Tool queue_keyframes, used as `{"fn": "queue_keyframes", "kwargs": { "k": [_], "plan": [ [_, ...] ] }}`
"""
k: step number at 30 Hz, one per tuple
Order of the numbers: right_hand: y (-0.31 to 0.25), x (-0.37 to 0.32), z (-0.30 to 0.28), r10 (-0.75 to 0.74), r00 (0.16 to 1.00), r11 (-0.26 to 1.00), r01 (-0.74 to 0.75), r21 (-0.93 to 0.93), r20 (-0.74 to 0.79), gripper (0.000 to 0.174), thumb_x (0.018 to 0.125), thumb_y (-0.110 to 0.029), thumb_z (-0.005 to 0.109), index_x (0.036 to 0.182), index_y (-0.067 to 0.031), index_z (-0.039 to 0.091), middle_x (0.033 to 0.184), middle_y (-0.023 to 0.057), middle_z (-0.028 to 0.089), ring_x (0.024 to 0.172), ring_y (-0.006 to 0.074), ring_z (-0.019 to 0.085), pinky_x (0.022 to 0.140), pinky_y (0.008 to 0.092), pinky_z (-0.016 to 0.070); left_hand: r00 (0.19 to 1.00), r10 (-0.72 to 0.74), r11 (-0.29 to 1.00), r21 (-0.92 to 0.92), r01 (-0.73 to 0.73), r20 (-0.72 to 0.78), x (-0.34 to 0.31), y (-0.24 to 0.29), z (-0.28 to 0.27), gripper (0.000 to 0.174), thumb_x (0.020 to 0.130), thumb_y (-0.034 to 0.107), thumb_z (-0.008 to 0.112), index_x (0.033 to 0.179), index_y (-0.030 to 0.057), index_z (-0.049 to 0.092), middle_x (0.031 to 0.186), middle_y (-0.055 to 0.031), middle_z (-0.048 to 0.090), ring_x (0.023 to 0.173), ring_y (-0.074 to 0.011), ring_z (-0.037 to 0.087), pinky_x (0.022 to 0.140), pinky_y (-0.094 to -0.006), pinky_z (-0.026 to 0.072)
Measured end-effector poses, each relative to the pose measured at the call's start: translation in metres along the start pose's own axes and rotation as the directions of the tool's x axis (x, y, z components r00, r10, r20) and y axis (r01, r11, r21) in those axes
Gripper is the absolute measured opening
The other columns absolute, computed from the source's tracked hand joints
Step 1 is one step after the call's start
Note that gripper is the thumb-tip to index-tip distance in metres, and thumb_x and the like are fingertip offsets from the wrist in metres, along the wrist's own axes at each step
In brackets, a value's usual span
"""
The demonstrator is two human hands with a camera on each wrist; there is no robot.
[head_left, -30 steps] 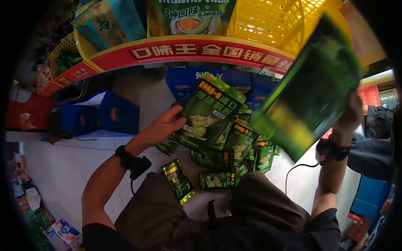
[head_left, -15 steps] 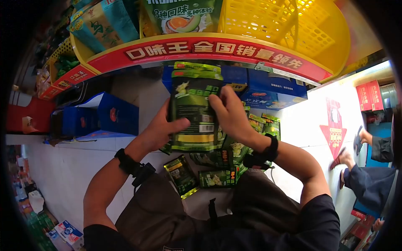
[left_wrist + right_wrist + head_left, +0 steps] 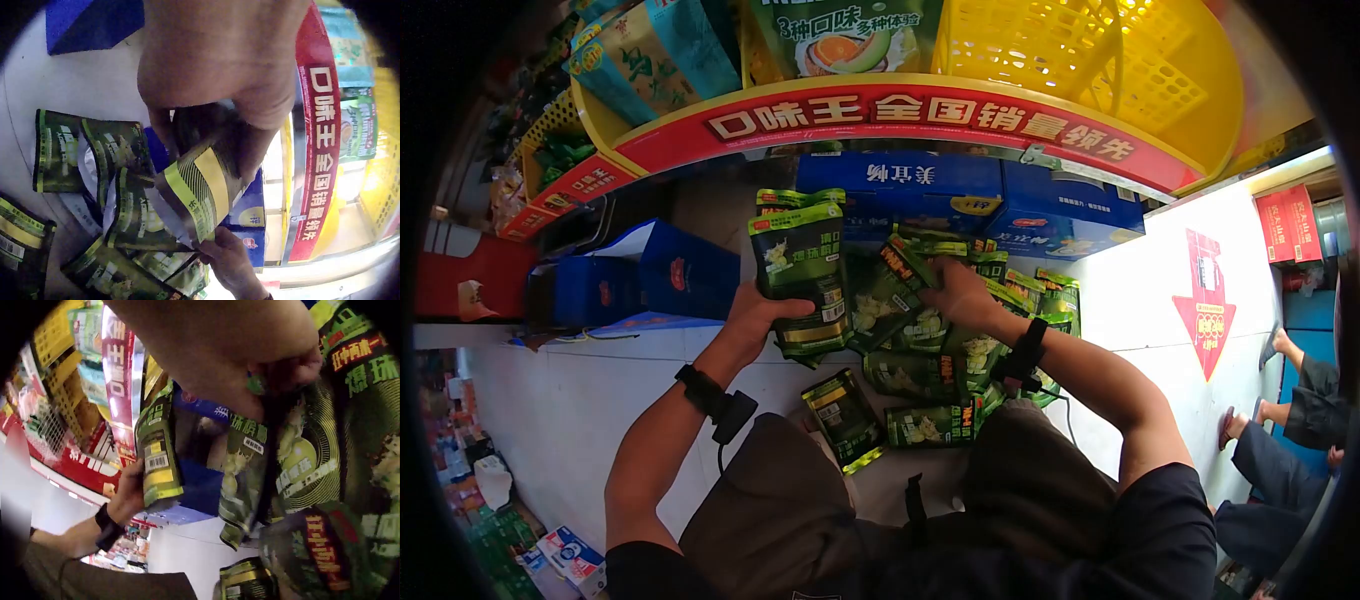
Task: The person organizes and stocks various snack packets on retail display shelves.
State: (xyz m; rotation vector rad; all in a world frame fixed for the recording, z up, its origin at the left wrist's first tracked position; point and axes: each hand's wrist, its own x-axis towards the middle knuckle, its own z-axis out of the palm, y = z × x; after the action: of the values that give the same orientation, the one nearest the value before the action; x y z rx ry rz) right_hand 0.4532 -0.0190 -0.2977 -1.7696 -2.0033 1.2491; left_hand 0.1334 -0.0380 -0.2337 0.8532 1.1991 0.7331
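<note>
My left hand (image 3: 752,325) grips a few dark green snack pouches (image 3: 800,275) stacked together, its thumb over the front one. In the left wrist view, the held pouch (image 3: 199,187) shows a yellow panel and striped lower end. My right hand (image 3: 965,297) pinches the upper corner of another green pouch (image 3: 887,300), which tilts at the top of the pile. Several similar pouches (image 3: 975,355) lie overlapping on the floor between the knees and the shelf. One pouch (image 3: 843,418) lies back-side up nearest the body; another (image 3: 928,425) is beside it.
A yellow shelf with a red printed front (image 3: 800,118) curves above, bearing larger bags (image 3: 650,60) and a yellow basket (image 3: 1020,60). Blue boxes (image 3: 900,190) sit beneath it. An open blue carton (image 3: 685,275) stands at left. Another person's legs (image 3: 1280,440) are at far right.
The right hand brought a pouch over from the right to the left hand's pouch, then left it there and moved down to the pile. The left hand shifted left with the stacked pouches.
</note>
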Motion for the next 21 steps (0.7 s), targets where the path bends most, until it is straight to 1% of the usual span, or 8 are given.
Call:
{"fn": "queue_keyframes", "kwargs": {
  "k": [4, 7, 10, 12, 15, 19, 20, 21],
  "plan": [
    [-0.011, -0.001, -0.021, 0.015, 0.989, 0.959, -0.056, 0.277, 0.148, 0.038, 0.082, -0.019, 0.068, 0.111, 0.0019, 0.055, 0.089, 0.0134, 0.059, 0.081, 0.0279, 0.064, 0.077, 0.0421, 0.0529, 0.999, 0.037, 0.984, 0.173, -0.042, 0.036, 0.003, -0.006, -0.002, 0.050, 0.075, 0.007, 0.081, 0.120, -0.0001, 0.059, 0.113, -0.0091, 0.067, 0.102, -0.0178, 0.064, 0.091, -0.0341, 0.0500],
    [-0.041, -0.020, -0.070, -0.150, 0.945, 0.904, 0.013, 0.427, 0.290, 0.031, 0.082, -0.012, 0.064, 0.109, 0.0015, 0.055, 0.087, 0.0116, 0.061, 0.076, 0.0164, 0.059, 0.069, 0.0324, 0.0517, 0.995, 0.100, 0.986, 0.132, -0.098, -0.011, 0.002, -0.010, -0.002, 0.048, 0.076, 0.010, 0.082, 0.119, -0.0001, 0.061, 0.112, -0.0083, 0.068, 0.099, -0.0162, 0.064, 0.090, -0.0331, 0.0501],
    [-0.053, -0.024, -0.098, -0.230, 0.956, 0.953, 0.183, 0.241, 0.185, 0.021, 0.089, -0.007, 0.061, 0.109, -0.0007, 0.055, 0.090, 0.0058, 0.064, 0.084, 0.0122, 0.063, 0.069, 0.0271, 0.0513, 0.995, 0.098, 0.982, 0.164, -0.098, 0.005, 0.003, -0.008, -0.005, 0.049, 0.077, 0.010, 0.081, 0.121, 0.0001, 0.060, 0.113, -0.0079, 0.067, 0.101, -0.0156, 0.064, 0.091, -0.0311, 0.0503],
    [-0.058, -0.024, -0.103, -0.313, 0.950, 0.775, 0.248, 0.582, 0.012, 0.021, 0.093, -0.005, 0.060, 0.113, -0.0007, 0.054, 0.096, 0.0068, 0.066, 0.087, 0.0113, 0.063, 0.072, 0.0269, 0.0520, 0.997, 0.073, 0.989, 0.127, -0.073, 0.005, 0.002, -0.009, 0.001, 0.049, 0.078, 0.011, 0.081, 0.121, -0.0002, 0.059, 0.113, -0.0081, 0.067, 0.101, -0.0155, 0.064, 0.091, -0.0309, 0.0503],
    [-0.075, -0.028, -0.081, -0.212, 0.975, 0.645, 0.186, 0.741, -0.060, 0.023, 0.095, -0.006, 0.060, 0.116, -0.0008, 0.052, 0.101, 0.0076, 0.067, 0.088, 0.0111, 0.063, 0.075, 0.0265, 0.0515, 0.999, 0.032, 0.997, 0.075, -0.034, 0.026, 0.002, -0.012, 0.024, 0.048, 0.080, 0.011, 0.079, 0.122, -0.0002, 0.058, 0.113, -0.0077, 0.067, 0.102, -0.0148, 0.063, 0.090, -0.0306, 0.0501],
    [-0.074, -0.022, -0.027, -0.138, 0.922, 0.798, 0.320, 0.510, -0.362, 0.038, 0.092, -0.016, 0.067, 0.119, 0.0009, 0.048, 0.104, 0.0097, 0.061, 0.093, 0.0153, 0.057, 0.081, 0.0306, 0.0491, 0.996, 0.056, 0.995, 0.083, -0.062, 0.072, 0.002, -0.021, 0.055, 0.046, 0.087, 0.010, 0.071, 0.129, -0.0005, 0.054, 0.119, -0.0073, 0.064, 0.105, -0.0159, 0.062, 0.091, -0.0322, 0.0503],
    [-0.076, -0.022, -0.023, -0.092, 0.951, 0.755, 0.261, 0.602, -0.296, 0.048, 0.090, -0.022, 0.071, 0.124, -0.0003, 0.044, 0.109, 0.0107, 0.059, 0.098, 0.0160, 0.056, 0.085, 0.0320, 0.0481, 0.992, 0.094, 0.991, 0.090, -0.101, 0.088, 0.004, -0.017, 0.061, 0.046, 0.087, 0.010, 0.071, 0.129, -0.0005, 0.054, 0.119, -0.0073, 0.064, 0.105, -0.0159, 0.062, 0.091, -0.0322, 0.0503],
    [-0.068, -0.020, -0.018, -0.079, 0.956, 0.833, 0.219, 0.508, -0.282, 0.059, 0.088, -0.029, 0.073, 0.128, -0.0003, 0.041, 0.117, 0.0125, 0.056, 0.106, 0.0177, 0.054, 0.091, 0.0343, 0.0468, 0.988, 0.132, 0.991, -0.020, -0.131, 0.083, 0.003, -0.015, 0.068, 0.042, 0.089, 0.009, 0.069, 0.127, 0.0006, 0.055, 0.117, -0.0056, 0.064, 0.104, -0.0143, 0.061, 0.090, -0.0316, 0.0496]
  ]
}}
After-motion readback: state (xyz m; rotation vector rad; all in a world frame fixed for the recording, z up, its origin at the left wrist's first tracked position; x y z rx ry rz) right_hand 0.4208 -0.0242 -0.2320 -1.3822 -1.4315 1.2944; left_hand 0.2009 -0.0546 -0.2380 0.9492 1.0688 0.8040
